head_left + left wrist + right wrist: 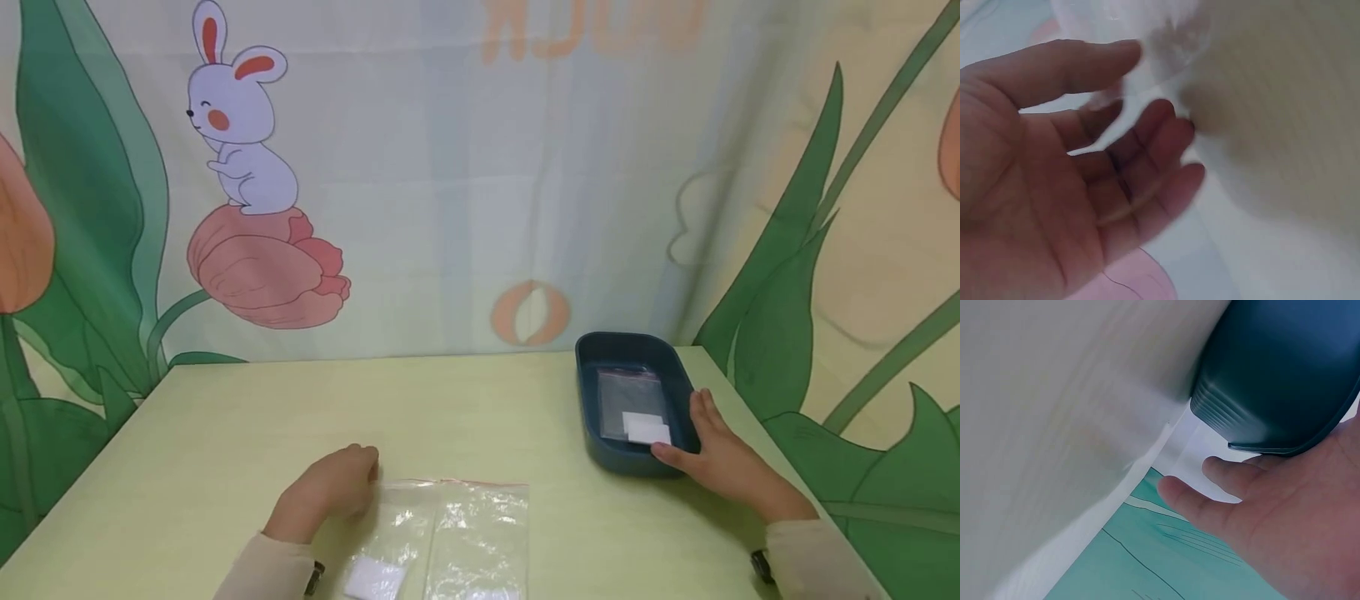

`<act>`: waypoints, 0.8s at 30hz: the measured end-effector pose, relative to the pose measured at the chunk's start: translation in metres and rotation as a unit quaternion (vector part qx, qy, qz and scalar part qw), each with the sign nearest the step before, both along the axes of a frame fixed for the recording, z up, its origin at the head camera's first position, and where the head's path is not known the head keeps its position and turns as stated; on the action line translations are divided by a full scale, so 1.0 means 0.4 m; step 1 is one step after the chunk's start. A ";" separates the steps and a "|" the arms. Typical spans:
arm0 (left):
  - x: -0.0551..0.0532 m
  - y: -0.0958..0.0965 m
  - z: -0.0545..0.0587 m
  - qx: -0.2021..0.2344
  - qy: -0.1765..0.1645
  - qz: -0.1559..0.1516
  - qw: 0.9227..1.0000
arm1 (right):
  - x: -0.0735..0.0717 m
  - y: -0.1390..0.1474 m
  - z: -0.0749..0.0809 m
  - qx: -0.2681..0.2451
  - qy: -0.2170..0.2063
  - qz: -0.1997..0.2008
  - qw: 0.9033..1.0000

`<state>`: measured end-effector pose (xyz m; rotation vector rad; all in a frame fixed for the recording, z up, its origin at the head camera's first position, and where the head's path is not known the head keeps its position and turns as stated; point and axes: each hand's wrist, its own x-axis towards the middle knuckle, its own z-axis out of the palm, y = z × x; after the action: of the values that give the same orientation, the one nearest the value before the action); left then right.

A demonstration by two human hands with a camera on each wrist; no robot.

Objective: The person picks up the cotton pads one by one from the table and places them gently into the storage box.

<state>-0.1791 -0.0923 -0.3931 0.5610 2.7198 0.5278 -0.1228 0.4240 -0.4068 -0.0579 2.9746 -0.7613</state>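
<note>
My right hand [723, 454] holds the near right corner of a dark blue plastic bin [633, 465]. Its thumb lies at the front rim and its fingers along the right side. From the right wrist, two fingers [1204, 506] stretch out past the bin's outer wall. Inside the bin are a clear zip bag [615, 400] and small white flat pieces [648, 432]. My left hand [333, 487] holds nothing, beside the top corner of a clear zip bag [401, 508]. In the left wrist view its fingers [1175, 194] are loosely bent, with blurred clear plastic past the thumb.
Another clear zip bag [483, 517] lies alongside on the pale yellow table [225, 442]. A white flat piece [375, 577] shows in the left bag. Behind the table hangs a printed curtain [420, 167] with a rabbit and tulips; the bin stands near the table's right edge.
</note>
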 end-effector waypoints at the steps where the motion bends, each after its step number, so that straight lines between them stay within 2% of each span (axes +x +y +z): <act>1: -0.006 -0.002 0.000 0.022 -0.003 0.003 1.000 | -0.001 0.000 0.003 0.000 0.000 -0.001 1.000; 6: -0.033 -0.012 -0.002 0.131 -0.015 0.005 0.991 | -0.004 0.001 0.010 -0.005 0.002 0.001 1.000; 10: -0.038 -0.013 -0.002 0.195 -0.036 0.009 0.980 | 0.002 0.001 0.002 -0.013 0.001 0.005 1.000; 13: -0.041 -0.007 -0.002 0.230 -0.033 0.003 0.973 | 0.006 0.009 -0.002 -0.011 0.002 0.002 1.000; 16: -0.042 -0.004 -0.006 0.243 -0.019 0.002 0.970 | 0.007 0.017 -0.008 -0.007 0.004 -0.001 1.000; 21: -0.036 -0.017 0.005 0.225 0.018 0.037 0.974 | -0.005 0.003 -0.011 -0.010 0.011 0.001 1.000; 24: -0.035 -0.004 0.007 0.231 0.035 0.037 0.972 | -0.004 0.008 -0.007 -0.009 0.009 -0.002 1.000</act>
<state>-0.1932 -0.0939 -0.3903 0.5958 2.6946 1.1974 -0.1245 0.4272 -0.4094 -0.0610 2.9861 -0.7914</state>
